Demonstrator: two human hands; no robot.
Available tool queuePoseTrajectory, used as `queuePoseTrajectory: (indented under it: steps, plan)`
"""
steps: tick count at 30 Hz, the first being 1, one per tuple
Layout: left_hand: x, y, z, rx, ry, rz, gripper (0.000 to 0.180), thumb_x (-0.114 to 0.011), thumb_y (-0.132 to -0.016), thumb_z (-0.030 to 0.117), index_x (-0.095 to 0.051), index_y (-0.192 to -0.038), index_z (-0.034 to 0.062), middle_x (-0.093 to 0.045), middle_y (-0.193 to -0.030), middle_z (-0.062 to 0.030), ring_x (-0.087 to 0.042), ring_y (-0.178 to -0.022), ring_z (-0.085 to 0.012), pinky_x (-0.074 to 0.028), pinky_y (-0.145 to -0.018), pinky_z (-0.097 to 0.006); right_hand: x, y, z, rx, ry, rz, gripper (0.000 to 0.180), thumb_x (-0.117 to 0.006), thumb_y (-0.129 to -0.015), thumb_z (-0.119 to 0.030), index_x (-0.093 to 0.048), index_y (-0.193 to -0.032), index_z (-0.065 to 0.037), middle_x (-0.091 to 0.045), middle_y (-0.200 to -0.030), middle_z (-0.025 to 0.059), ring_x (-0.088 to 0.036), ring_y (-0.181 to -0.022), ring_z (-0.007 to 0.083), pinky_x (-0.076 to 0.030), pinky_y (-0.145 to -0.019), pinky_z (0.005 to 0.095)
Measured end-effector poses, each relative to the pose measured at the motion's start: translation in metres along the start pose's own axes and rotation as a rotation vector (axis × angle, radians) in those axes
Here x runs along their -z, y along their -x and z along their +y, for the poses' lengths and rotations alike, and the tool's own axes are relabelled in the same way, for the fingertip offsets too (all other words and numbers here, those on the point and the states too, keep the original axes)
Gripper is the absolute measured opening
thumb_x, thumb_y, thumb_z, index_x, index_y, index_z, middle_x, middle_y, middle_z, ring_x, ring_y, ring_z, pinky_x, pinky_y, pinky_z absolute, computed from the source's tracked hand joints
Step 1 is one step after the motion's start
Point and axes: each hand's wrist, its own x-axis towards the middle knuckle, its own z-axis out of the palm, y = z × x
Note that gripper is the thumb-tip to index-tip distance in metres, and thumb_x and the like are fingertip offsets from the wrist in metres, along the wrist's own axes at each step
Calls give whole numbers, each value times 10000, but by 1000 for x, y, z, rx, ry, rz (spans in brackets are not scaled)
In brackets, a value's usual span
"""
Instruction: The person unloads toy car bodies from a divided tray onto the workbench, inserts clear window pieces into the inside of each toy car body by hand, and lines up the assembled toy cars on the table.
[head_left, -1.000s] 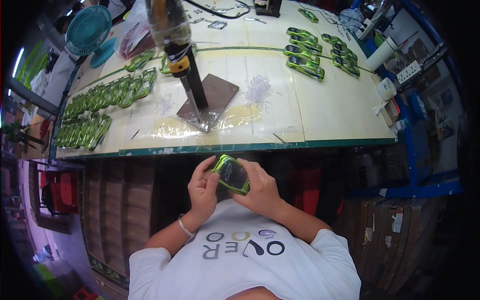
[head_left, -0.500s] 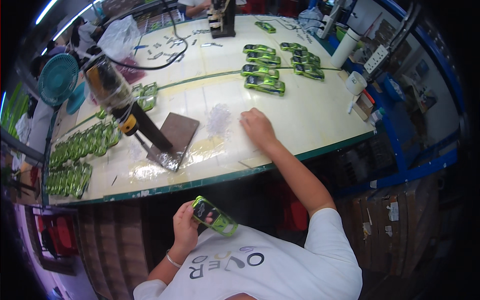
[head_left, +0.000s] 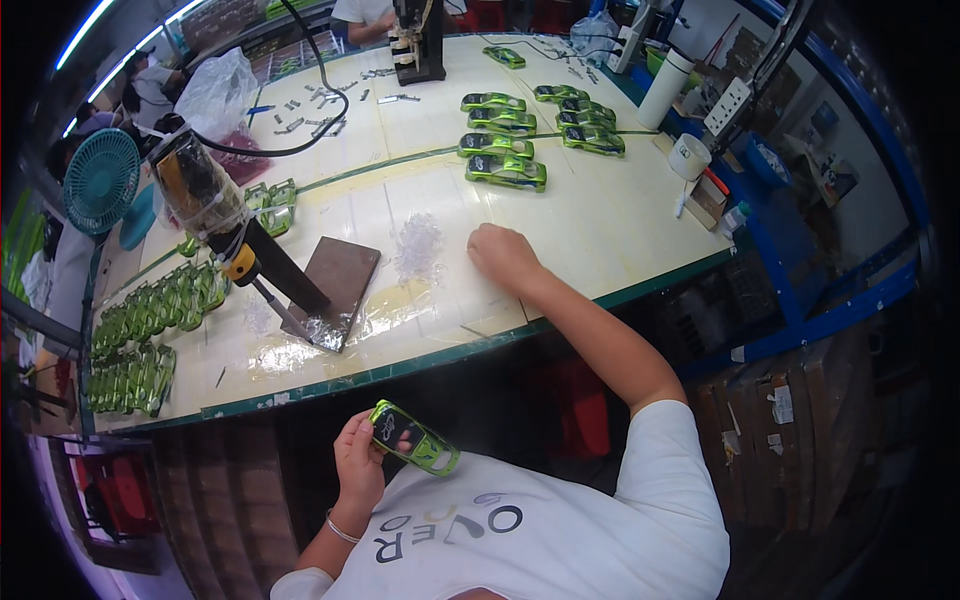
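In front of my shirt, below the table edge, my left hand grips a green toy car body shell by one end. The shell is tilted, with black on its hood and openings where the windows would be. My right hand rests on the white tabletop with its fingers curled under. Whatever those fingers may hold is hidden. Just left of it lies a loose pile of small clear plastic pieces, apart from the hand.
A bench-mounted electric screwdriver stands by a brown plate. Rows of green car shells lie at left, several more cars at far right. Behind are a teal fan, another machine and a person.
The view has shifted slightly. My right hand has curled its fingers in more and sits a little lower relative to the clear pieces. The left hand still holds the car shell.
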Motion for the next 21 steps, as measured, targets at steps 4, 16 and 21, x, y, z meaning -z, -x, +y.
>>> queuePoseTrajectory:
  steps: [4,16,21]
  plan:
    - [2,7,1,-9,4,-7,265,-366,-869,162,-446,-1003,-53,-563,-848,-129,-590,-685,-184,-505,-601,-263,34,-26,-7,-425,-419,-501,131,-494,-646,-61,-559,-567,21,-553,-515,134,-549,-435,191,-464,-471,285]
    - [0,10,37,-260,-324,-228,266,-390,-862,144,-457,-1029,-52,-568,-868,-104,-581,-692,-140,-482,-614,-233,56,42,-73,-383,-1332,-358,40,-557,-691,-19,-552,-676,18,-516,-565,39,-491,-477,92,-410,-437,202]
    - [-14,14,56,-293,-411,-326,231,-399,-864,122,-475,-1031,-18,-556,-865,-60,-528,-732,-78,-431,-651,-196,57,78,-133,-90,-1486,-348,23,-560,-677,42,-541,-685,32,-519,-814,118,-523,-630,116,-443,-542,195]
